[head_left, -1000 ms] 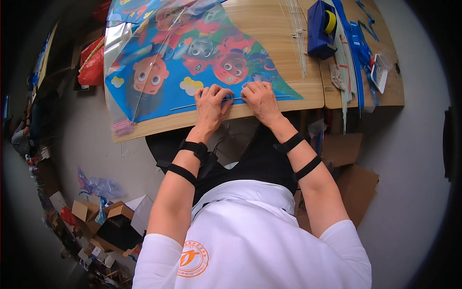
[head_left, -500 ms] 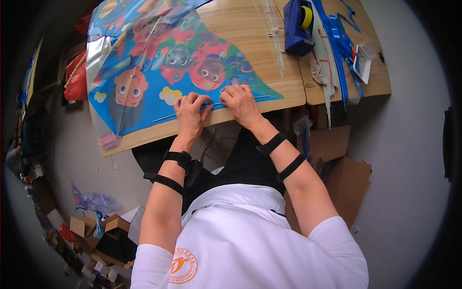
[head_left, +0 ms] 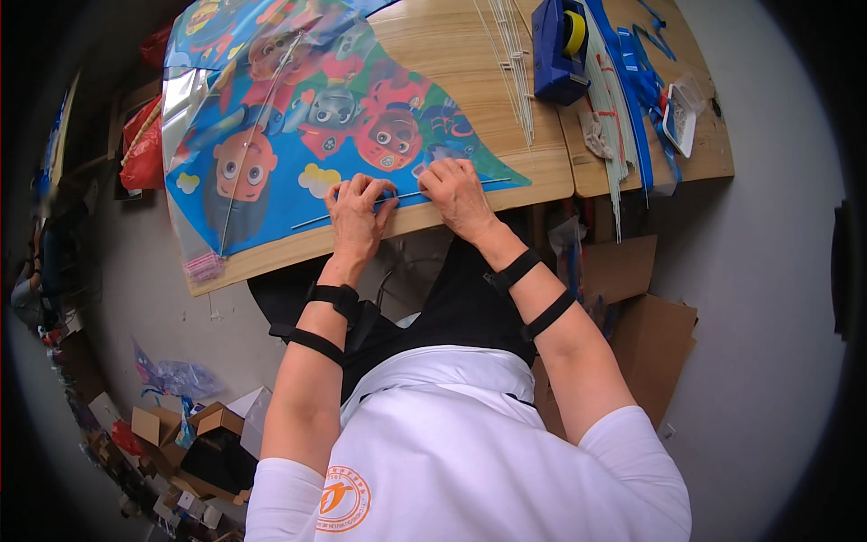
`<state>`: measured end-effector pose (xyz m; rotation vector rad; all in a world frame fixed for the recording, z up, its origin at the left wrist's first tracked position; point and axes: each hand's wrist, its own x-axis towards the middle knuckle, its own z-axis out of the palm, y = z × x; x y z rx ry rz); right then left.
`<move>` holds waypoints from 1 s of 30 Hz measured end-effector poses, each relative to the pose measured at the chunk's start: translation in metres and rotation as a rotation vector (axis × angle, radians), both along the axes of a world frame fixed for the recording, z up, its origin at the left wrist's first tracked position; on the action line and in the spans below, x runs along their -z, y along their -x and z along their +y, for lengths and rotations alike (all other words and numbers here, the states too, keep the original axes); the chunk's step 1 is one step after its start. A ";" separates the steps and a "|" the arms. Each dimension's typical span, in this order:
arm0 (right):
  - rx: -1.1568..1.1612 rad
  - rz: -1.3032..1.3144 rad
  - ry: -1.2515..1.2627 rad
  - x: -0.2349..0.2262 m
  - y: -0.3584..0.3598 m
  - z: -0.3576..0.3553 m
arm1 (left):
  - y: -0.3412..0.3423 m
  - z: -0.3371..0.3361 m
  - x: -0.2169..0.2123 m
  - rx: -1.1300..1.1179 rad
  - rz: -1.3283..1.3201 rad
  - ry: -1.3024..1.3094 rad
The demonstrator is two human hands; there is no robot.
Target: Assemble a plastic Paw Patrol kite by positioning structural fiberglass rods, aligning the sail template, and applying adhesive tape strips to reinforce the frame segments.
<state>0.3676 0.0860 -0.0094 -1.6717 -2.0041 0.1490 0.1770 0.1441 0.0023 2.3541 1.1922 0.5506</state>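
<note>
One thin grey stick (head_left: 314, 220) lies on a blue picture sheet (head_left: 282, 206), by its edge nearest me, on the bench (head_left: 452, 63). My left hand (head_left: 358, 217) and right hand (head_left: 457, 199) curl half closed over it; I can't tell if they grip it. A blue tape holder (head_left: 553, 68) sits off right.

The printed sheet (head_left: 312, 149) looks glossy plastic, the tabletop (head_left: 442, 45) smooth wood.

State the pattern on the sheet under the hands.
Cartoon characters on mostly blue; the sheet shows best in head view.
</note>
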 end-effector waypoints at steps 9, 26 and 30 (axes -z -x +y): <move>-0.024 0.009 0.009 0.004 0.005 0.003 | 0.006 0.000 0.002 -0.025 0.010 -0.008; -0.003 -0.003 0.028 -0.004 -0.004 -0.001 | -0.005 -0.001 0.002 -0.009 -0.026 0.031; -0.017 -0.013 0.011 0.003 -0.001 0.000 | 0.005 0.000 0.003 -0.026 0.003 0.025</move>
